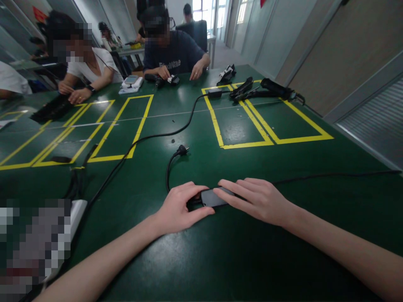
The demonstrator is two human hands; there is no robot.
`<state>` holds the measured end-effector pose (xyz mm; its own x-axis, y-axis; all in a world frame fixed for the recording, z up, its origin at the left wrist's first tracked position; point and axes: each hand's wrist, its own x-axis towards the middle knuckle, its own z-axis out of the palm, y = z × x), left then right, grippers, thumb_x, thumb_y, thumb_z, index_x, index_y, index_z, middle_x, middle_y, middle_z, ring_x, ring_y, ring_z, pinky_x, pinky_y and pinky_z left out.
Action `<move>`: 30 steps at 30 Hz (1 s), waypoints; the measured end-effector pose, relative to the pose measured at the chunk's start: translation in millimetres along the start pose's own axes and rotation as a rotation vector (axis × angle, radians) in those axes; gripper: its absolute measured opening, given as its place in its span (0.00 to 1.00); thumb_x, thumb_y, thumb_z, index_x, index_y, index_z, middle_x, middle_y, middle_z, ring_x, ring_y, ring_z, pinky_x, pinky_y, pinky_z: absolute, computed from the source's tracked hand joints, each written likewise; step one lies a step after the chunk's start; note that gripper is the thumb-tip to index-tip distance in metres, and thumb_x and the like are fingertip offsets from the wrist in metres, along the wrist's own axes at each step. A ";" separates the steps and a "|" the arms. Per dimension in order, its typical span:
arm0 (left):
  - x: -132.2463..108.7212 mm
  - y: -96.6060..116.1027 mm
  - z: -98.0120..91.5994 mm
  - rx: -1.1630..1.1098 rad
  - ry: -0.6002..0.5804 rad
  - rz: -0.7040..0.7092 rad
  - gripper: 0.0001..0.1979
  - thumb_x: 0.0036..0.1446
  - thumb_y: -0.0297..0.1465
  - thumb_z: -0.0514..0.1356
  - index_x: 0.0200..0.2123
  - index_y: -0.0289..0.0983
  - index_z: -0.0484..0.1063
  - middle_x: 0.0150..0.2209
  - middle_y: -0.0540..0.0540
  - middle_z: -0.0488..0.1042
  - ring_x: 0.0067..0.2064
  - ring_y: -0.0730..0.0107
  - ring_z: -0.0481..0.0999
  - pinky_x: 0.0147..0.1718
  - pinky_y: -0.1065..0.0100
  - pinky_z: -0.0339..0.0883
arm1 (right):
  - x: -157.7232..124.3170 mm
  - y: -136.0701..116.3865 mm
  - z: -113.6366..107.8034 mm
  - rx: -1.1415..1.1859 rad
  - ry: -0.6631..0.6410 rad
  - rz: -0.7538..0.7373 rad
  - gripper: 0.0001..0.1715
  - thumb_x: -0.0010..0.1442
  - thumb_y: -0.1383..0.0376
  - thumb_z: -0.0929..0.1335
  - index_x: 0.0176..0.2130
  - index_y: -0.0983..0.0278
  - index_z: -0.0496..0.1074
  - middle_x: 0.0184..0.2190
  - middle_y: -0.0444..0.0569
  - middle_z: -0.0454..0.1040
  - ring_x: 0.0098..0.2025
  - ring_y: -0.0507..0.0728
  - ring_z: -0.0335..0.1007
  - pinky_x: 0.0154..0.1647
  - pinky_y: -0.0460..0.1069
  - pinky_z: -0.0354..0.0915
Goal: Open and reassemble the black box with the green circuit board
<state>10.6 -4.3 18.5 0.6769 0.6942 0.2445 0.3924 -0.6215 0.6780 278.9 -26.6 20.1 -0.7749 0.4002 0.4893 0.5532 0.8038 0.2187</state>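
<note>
Adapter: the flat black adapter (210,198) lies on the green worktop (151,264), central, toward its near edge, between both hands.
Left hand: I have the left hand (181,208) grasping the adapter's left end, thumb and fingers on opposite sides.
Right hand: the right hand (260,200) lays its fingers across the right end; thumb hidden, so I cannot tell whether it grips.
Near left corner: white-edged object (76,220), pixelated, not identifiable to me.
Cord and plug: the plug (181,150) lies beyond the left hand; its cord (168,172) curves back to that hand.
Right edge: a thin cable (330,175) runs there from the right hand.
Tape frames: yellow tape frames (247,145) mark the far half.
Far right corner: dark items (277,89), blurred.
Far edge: two seated co-workers handle items.
</note>
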 end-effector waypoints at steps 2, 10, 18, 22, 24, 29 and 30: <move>-1.0 -0.5 0.9 -0.011 0.031 0.007 0.21 0.67 0.46 0.64 0.51 0.35 0.77 0.38 0.44 0.80 0.37 0.64 0.79 0.37 0.64 0.73 | -1.2 0.3 2.0 0.015 -0.002 0.007 0.22 0.72 0.75 0.59 0.57 0.63 0.74 0.50 0.53 0.83 0.34 0.52 0.76 0.33 0.47 0.68; -2.5 -8.1 7.6 0.162 0.155 0.168 0.19 0.70 0.44 0.62 0.53 0.36 0.74 0.41 0.41 0.82 0.40 0.59 0.79 0.38 0.60 0.69 | -1.9 -1.5 6.8 0.280 -0.041 0.185 0.23 0.75 0.56 0.64 0.62 0.66 0.70 0.49 0.58 0.82 0.41 0.58 0.82 0.38 0.50 0.74; -2.2 -6.8 10.1 0.254 0.170 0.244 0.10 0.72 0.38 0.61 0.44 0.36 0.74 0.35 0.46 0.81 0.35 0.65 0.75 0.35 0.61 0.61 | 2.1 -6.0 5.8 0.382 -0.020 0.225 0.18 0.76 0.58 0.63 0.52 0.66 0.75 0.40 0.53 0.84 0.35 0.56 0.81 0.33 0.49 0.71; -2.5 -3.9 10.6 0.281 0.189 0.276 0.08 0.72 0.35 0.60 0.43 0.37 0.75 0.36 0.47 0.81 0.34 0.67 0.74 0.36 0.61 0.61 | -0.7 -5.8 4.2 0.360 0.004 0.212 0.17 0.75 0.59 0.64 0.53 0.66 0.76 0.42 0.53 0.85 0.36 0.55 0.81 0.33 0.49 0.70; -2.0 -2.6 10.3 0.287 0.204 0.290 0.07 0.72 0.35 0.60 0.42 0.38 0.74 0.36 0.47 0.82 0.34 0.67 0.74 0.36 0.62 0.62 | -1.0 -5.5 3.2 0.352 0.014 0.202 0.17 0.75 0.59 0.65 0.53 0.66 0.77 0.43 0.53 0.85 0.36 0.55 0.81 0.33 0.49 0.70; -0.6 -2.2 9.3 0.281 0.242 0.342 0.06 0.72 0.34 0.61 0.43 0.38 0.73 0.37 0.47 0.83 0.34 0.67 0.76 0.35 0.62 0.62 | 1.0 -4.9 1.2 0.333 0.042 0.181 0.17 0.76 0.60 0.64 0.53 0.67 0.77 0.42 0.54 0.85 0.34 0.54 0.81 0.32 0.49 0.69; -0.6 -2.5 9.2 0.280 0.245 0.348 0.05 0.71 0.34 0.62 0.43 0.38 0.73 0.38 0.46 0.83 0.34 0.67 0.76 0.36 0.62 0.63 | 1.4 -4.6 1.0 0.327 0.051 0.177 0.17 0.76 0.60 0.64 0.52 0.68 0.77 0.42 0.54 0.85 0.34 0.54 0.81 0.32 0.49 0.69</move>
<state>14.9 -6.5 10.2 0.6444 0.4723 0.6015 0.3441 -0.8814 0.3235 275.0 -29.3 19.0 -0.6550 0.5298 0.5388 0.5443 0.8254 -0.1500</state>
